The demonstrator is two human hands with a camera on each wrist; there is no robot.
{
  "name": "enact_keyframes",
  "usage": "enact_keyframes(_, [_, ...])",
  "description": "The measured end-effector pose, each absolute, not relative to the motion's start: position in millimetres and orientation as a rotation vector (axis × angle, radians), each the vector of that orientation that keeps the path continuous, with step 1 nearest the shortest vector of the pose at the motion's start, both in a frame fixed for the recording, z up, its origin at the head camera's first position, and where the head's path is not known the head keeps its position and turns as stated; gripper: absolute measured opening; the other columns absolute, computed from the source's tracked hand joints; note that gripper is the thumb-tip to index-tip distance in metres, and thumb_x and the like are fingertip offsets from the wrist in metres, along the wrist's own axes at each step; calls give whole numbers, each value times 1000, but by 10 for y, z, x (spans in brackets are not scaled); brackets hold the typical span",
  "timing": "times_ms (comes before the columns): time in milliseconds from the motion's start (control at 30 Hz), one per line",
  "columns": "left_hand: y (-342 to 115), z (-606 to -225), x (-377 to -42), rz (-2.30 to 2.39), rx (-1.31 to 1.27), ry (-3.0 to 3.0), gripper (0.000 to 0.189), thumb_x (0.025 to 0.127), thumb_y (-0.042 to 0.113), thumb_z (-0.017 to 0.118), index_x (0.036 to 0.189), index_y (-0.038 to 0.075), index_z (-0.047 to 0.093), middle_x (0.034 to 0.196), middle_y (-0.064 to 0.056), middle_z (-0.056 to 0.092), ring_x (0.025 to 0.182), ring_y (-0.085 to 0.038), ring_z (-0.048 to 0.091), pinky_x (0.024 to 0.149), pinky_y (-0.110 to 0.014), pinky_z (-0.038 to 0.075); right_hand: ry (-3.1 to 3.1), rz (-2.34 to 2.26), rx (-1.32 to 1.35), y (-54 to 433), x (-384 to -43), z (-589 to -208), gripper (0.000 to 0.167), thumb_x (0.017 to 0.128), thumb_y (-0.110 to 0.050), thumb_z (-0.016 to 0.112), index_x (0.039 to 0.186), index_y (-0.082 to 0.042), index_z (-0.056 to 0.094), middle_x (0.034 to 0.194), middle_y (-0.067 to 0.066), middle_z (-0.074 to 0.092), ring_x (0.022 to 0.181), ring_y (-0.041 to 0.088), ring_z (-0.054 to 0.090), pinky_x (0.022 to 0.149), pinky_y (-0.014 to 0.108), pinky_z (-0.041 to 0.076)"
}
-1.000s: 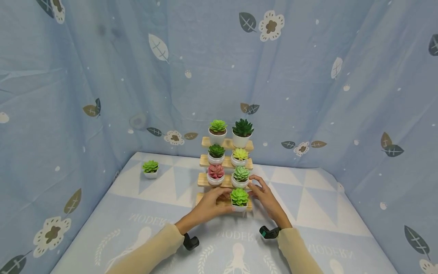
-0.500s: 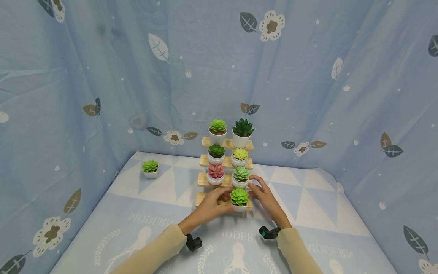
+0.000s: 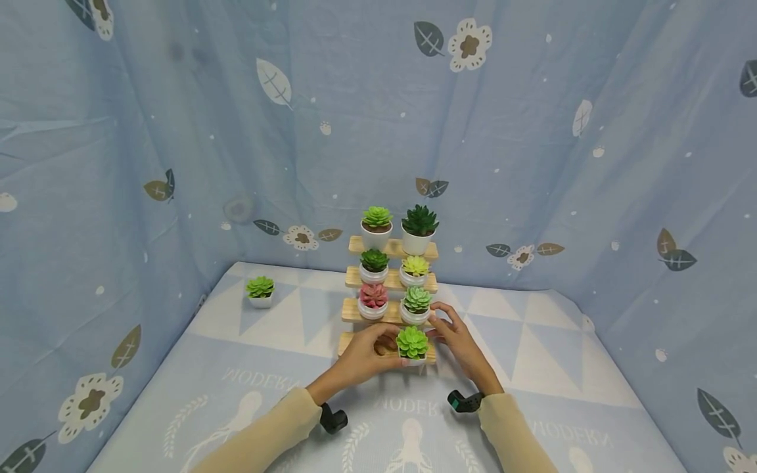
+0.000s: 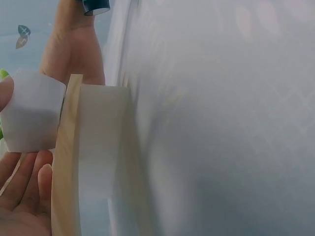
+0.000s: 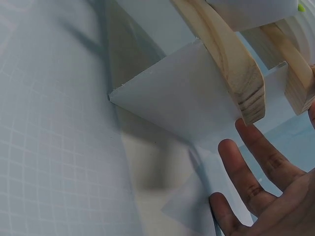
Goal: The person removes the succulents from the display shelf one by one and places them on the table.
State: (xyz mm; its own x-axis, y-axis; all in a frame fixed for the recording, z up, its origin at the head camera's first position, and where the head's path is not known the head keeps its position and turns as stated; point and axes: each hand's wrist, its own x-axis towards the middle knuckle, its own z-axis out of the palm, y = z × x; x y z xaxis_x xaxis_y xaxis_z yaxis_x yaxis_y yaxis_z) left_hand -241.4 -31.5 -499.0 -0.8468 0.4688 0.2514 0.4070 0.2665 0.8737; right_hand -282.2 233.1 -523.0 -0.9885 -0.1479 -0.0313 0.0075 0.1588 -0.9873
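Observation:
My left hand [image 3: 365, 353] pinches the white square pot [image 4: 34, 110] of a bright green artificial succulent [image 3: 411, 342] at the right end of the lowest shelf. In the left wrist view the pot's base is against or very near the wooden plank [image 4: 67, 162]. My right hand [image 3: 462, 341] is at the right side of the tiered plant stand [image 3: 387, 311], thumb and forefinger at the end of the second shelf from the bottom. The right wrist view shows the other fingers [image 5: 251, 182] stretched out by the lowest plank [image 5: 229, 59]; the thumb is mostly cut off there.
Pairs of potted succulents fill the three upper shelves, including a red one [image 3: 373, 299] and a dark green one [image 3: 419, 223] at the top. Another green succulent [image 3: 260, 292] stands at the left on the patterned tablecloth [image 3: 236, 355]. A blue curtain [image 3: 331, 131] encloses the back and sides.
The pot in my left hand has shifted slightly left and nearer to me on the lowest shelf. My right hand has stayed almost still at the stand's side.

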Motion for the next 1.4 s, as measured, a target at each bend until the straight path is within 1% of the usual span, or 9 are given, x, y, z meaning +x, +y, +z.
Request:
enact_keyframes(133, [-334, -4982, -2400, 1694, 857, 2425, 55, 84, 35, 88, 130, 13, 65, 112, 3, 69, 101, -20, 69, 84, -29, 57, 2298, -1966, -147, 2322, -2817, -5223, 48, 104, -48, 59, 144, -25, 47, 127, 11, 68, 109, 31, 67, 106, 57, 42])
enact_keyframes(267, [-353, -4968, -2390, 1721, 876, 2398, 54, 86, 35, 87, 130, 14, 66, 113, 1, 70, 102, -20, 70, 86, -31, 58, 2314, -1958, -145, 2316, -2820, -5221, 48, 104, -50, 59, 144, -26, 47, 129, 12, 67, 112, 36, 66, 107, 57, 42])
enact_keyframes(433, [-402, -4931, -2386, 1735, 878, 2401, 56, 87, 34, 86, 135, 16, 64, 114, 0, 71, 101, -19, 71, 85, -33, 59, 2315, -1955, -140, 2313, -2813, -5222, 48, 103, -50, 59, 143, -26, 47, 130, 13, 66, 112, 35, 66, 106, 56, 43])
enact_keyframes(667, [-510, -4887, -2395, 1735, 869, 2467, 59, 88, 32, 85, 139, 13, 61, 114, -2, 72, 97, -19, 72, 81, -30, 59, 2282, -1986, -152, 2319, -2824, -5219, 48, 104, -46, 60, 145, -25, 46, 132, 15, 65, 115, 40, 65, 107, 57, 42])
enact_keyframes(867, [-604, -4850, -2393, 1729, 840, 2507, 65, 86, 33, 87, 141, 11, 62, 118, 1, 69, 99, -13, 70, 86, -34, 57, 2258, -1995, -145, 2316, -2816, -5217, 46, 106, -41, 58, 147, -23, 45, 131, 13, 66, 118, 44, 62, 109, 59, 40])
enact_keyframes(967, [-654, -4838, -2394, 1736, 822, 2521, 63, 86, 32, 87, 140, 13, 63, 117, 2, 69, 99, -12, 69, 88, -36, 57, 2256, -1997, -130, 2314, -2814, -5211, 45, 106, -41, 58, 147, -24, 46, 132, 14, 65, 118, 43, 62, 109, 60, 39])
enact_keyframes(1100, [-719, -4827, -2397, 1766, 808, 2510, 60, 86, 32, 87, 139, 17, 63, 114, 1, 70, 99, -16, 70, 90, -40, 57, 2275, -1990, -120, 2310, -2813, -5197, 47, 105, -42, 59, 146, -24, 47, 134, 16, 64, 117, 40, 63, 108, 60, 39])
enact_keyframes(1267, [-797, -4812, -2401, 1795, 794, 2504, 57, 86, 30, 87, 137, 18, 64, 116, -1, 68, 103, -20, 68, 91, -44, 56, 2273, -1998, -126, 2314, -2809, -5203, 48, 103, -44, 62, 144, -23, 48, 132, 15, 66, 114, 37, 65, 108, 60, 40])
enact_keyframes(1400, [-879, -4801, -2396, 1779, 776, 2531, 58, 86, 32, 87, 138, 20, 63, 117, -1, 67, 104, -20, 67, 92, -46, 55, 2268, -2006, -139, 2315, -2807, -5213, 47, 104, -43, 62, 144, -23, 49, 130, 15, 67, 113, 38, 65, 107, 60, 41])
